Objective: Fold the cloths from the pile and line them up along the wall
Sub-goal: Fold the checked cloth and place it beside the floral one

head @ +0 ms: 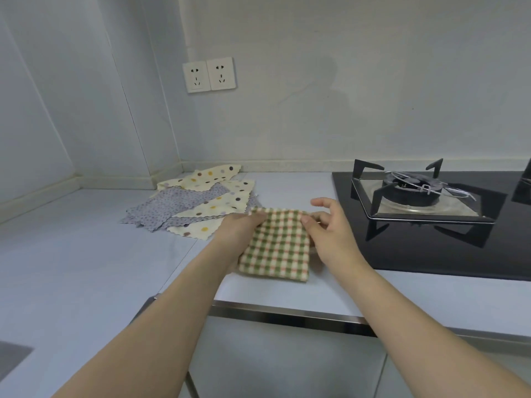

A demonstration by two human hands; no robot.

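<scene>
A folded green-and-cream checked cloth lies on the white counter, just in front of me. My left hand holds its far left corner, fingers over the edge. My right hand pinches the far right corner between thumb and fingers, its index finger lifted free. Behind and to the left sits the pile: cream cloths with coloured dots mixed with a grey-purple dotted cloth, lying loose and unfolded near the wall.
A black glass hob with a gas burner and metal pan support lies right of the cloth. Two wall sockets hang above the pile. A steel strip edges the counter front. A sink corner shows bottom left.
</scene>
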